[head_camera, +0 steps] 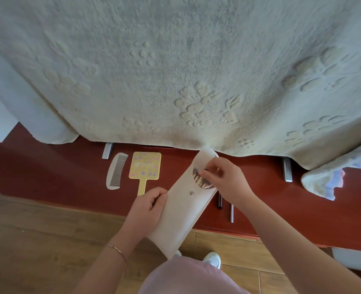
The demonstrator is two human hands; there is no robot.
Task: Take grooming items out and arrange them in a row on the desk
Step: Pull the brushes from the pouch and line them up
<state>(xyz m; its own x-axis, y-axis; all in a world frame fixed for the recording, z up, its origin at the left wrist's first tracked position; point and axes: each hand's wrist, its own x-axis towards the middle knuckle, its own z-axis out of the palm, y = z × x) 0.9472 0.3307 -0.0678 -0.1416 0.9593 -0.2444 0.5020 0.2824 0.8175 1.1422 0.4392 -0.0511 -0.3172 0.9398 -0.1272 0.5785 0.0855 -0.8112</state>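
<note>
- Red-brown worktop (48, 172) under a pale embossed blanket (175, 71); I count the comb (116, 171) and yellow hand mirror (144, 169) laid side by side, two slim sticks (225, 205) further right.
- My left hand (149, 205) grips the white pouch (181, 211), fingers curled on its edge.
- My right hand (228, 179) has fingers pinching a tool in the pouch mouth; several remain inside, I judge.

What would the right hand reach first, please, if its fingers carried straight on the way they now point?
Most likely the tool handles showing in the pouch's open mouth. The right hand points down-left into it, fingertips already at or on them; actual contact is unclear from this single view.
</note>
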